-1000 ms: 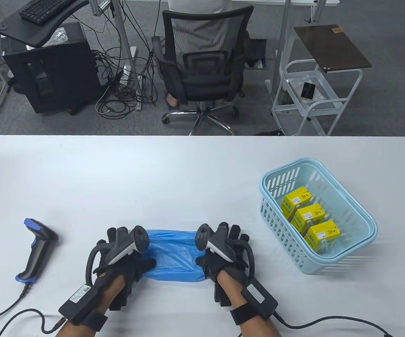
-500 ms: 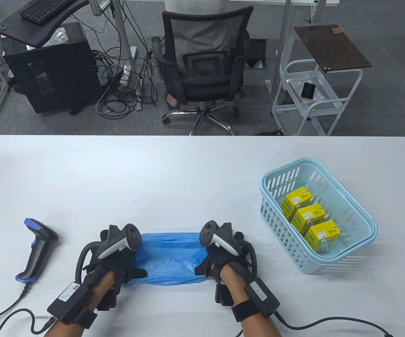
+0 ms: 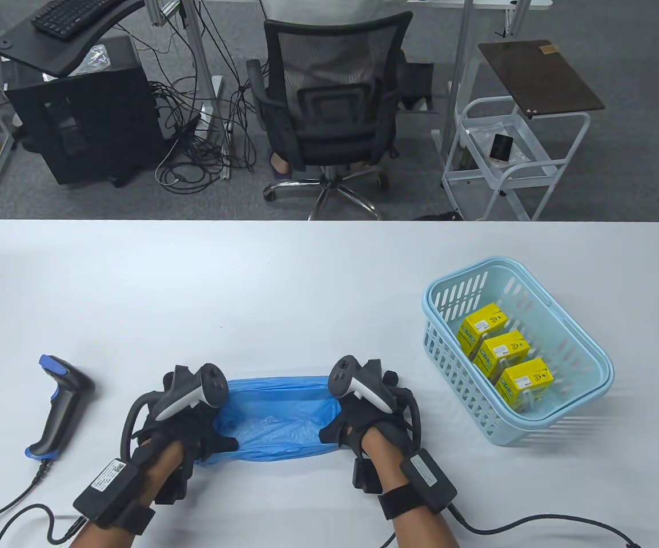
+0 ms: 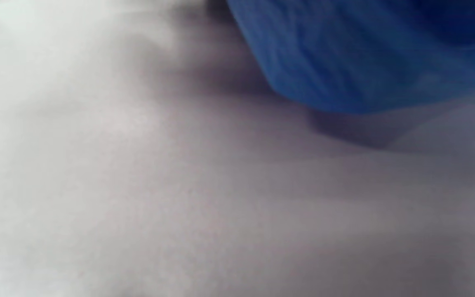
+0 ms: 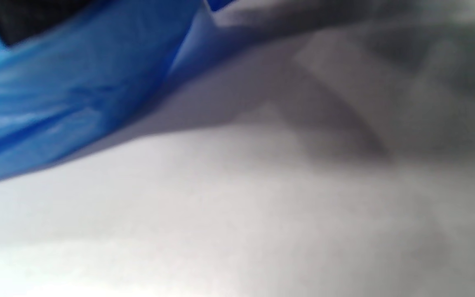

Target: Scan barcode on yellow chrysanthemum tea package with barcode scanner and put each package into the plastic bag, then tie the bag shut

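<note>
At the far left of the table view, the barcode scanner (image 3: 58, 408) lies on its side on the white desk (image 3: 306, 285), its cable trailing off the lower left corner of the frame, untouched and well apart from my hands. Just right of it, in the lower middle, my left hand (image 3: 184, 422) grips the left end of the blue plastic bag (image 3: 275, 419), the thumb curled over the film. The bag lies flat on the desk between my two hands, stretched sideways, its mouth parted enough to show a paler blue inside. My right hand (image 3: 364, 419) clamps the bag's right end the same way, thumb pressed on the plastic. A tracker sits on the back of each hand.

At the right of the frame, a light blue basket (image 3: 586, 408) stands on the desk, well apart from the bag. Three yellow tea packages (image 3: 503, 349) sit in it in a row, side by side, labels up.

The left wrist view is blurred: only a fold of blue bag (image 4: 369, 53) in the upper right, over pale desk. The right wrist view, also blurred, shows the bag (image 5: 72, 90) across the upper left, with a dark gloved fingertip (image 5: 27, 16) on it at the top corner.
</note>
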Demonstrator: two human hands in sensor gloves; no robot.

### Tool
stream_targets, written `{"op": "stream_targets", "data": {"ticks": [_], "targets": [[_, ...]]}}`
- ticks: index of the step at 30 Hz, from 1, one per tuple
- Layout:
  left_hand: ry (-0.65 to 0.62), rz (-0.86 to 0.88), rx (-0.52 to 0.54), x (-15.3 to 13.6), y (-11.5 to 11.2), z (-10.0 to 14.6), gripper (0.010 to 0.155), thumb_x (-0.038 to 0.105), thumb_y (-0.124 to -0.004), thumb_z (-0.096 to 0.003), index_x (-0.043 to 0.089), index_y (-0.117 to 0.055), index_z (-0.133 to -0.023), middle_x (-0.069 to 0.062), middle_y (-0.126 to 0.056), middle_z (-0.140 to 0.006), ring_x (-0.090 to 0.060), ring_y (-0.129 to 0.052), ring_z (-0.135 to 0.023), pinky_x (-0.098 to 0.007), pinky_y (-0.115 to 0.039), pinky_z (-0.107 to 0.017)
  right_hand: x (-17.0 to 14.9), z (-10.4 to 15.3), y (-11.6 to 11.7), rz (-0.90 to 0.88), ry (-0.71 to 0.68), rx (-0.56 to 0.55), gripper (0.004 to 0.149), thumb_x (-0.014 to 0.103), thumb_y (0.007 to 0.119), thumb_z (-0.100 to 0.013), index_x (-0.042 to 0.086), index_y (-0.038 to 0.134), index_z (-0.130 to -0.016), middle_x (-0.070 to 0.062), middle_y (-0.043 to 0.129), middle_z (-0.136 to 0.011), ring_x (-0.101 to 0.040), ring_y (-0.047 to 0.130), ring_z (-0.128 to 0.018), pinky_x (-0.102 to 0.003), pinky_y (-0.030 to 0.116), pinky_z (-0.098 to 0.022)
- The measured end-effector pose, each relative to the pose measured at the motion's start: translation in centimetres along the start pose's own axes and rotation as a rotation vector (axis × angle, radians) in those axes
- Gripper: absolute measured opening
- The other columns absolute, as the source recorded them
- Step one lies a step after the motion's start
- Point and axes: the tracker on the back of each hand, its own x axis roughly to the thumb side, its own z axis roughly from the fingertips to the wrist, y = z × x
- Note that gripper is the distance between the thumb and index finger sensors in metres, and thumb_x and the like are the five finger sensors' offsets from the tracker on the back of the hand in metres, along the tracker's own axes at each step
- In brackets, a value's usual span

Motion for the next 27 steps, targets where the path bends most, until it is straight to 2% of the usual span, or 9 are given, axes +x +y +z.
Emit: {"op": "stream_targets", "data": {"ticks": [4,8,11,15,20,27], "targets": [[-0.020,0.064,0.025,-0.8,0.4,0.1,0.102,0.074,-0.078,-0.0286,0.047,-0.018,-0.106,-0.015,-0.002,-0.113,-0.050,0.003,-0.101,-0.072,-0.023,-0.073,0.0,0.2,0.4,-0.055,-0.071,-0.021,0.092,0.061,0.087,-0.031,0.041,0.030,-0.101,-0.021,0.003,-0.108,-0.058,0.005,-0.094,-0.077,0.018,-0.064],[-0.099,0.219,0.075,-1.9,1.2,0.8,0.099,0.073,-0.078,-0.0292,0.046,-0.023,-0.107,-0.013,-0.002,-0.114,-0.050,0.003,-0.101,-0.073,-0.022,-0.072,-0.4,0.8,-0.8,-0.192,-0.143,-0.051,0.086,0.059,0.088,-0.030,0.042,0.041,-0.100,-0.019,0.004,-0.109,-0.058,0.005,-0.095,-0.077,0.017,-0.064],[-0.142,0.308,0.086,-2.4,1.3,1.0,0.094,0.073,-0.076,-0.0300,0.048,-0.028,-0.107,-0.012,-0.005,-0.114,-0.050,0.003,-0.101,-0.073,-0.021,-0.072,-0.9,1.2,-1.3,-0.264,-0.192,-0.028,0.079,0.059,0.088,-0.030,0.044,0.049,-0.098,-0.019,0.005,-0.110,-0.058,0.005,-0.095,-0.077,0.017,-0.064],[-0.134,0.288,0.056,-2.5,0.8,0.6,0.087,0.073,-0.073,-0.0312,0.049,-0.035,-0.107,-0.011,-0.005,-0.115,-0.049,0.004,-0.101,-0.073,-0.020,-0.072,-1.3,1.1,-1.3,-0.287,-0.203,-0.012,0.073,0.059,0.088,-0.030,0.044,0.056,-0.095,-0.018,0.009,-0.111,-0.058,0.005,-0.095,-0.076,0.017,-0.065],[-0.176,0.380,0.073,-2.7,1.1,0.9,0.082,0.073,-0.071,-0.0324,0.049,-0.042,-0.106,-0.012,-0.007,-0.115,-0.049,0.002,-0.101,-0.073,-0.021,-0.072,-1.8,1.1,-1.5,-0.334,-0.210,-0.002,0.069,0.058,0.088,-0.031,0.044,0.061,-0.093,-0.018,0.012,-0.111,-0.058,0.007,-0.095,-0.076,0.017,-0.065],[-0.196,0.401,0.097,-2.8,1.5,1.4,0.078,0.073,-0.070,-0.0326,0.049,-0.050,-0.104,-0.009,-0.011,-0.116,-0.051,-0.001,-0.102,-0.073,-0.024,-0.072,-2.4,1.7,-2.5,-0.393,-0.243,0.012,0.064,0.059,0.087,-0.031,0.042,0.068,-0.090,-0.019,0.015,-0.112,-0.059,0.008,-0.095,-0.076,0.018,-0.064]]}}
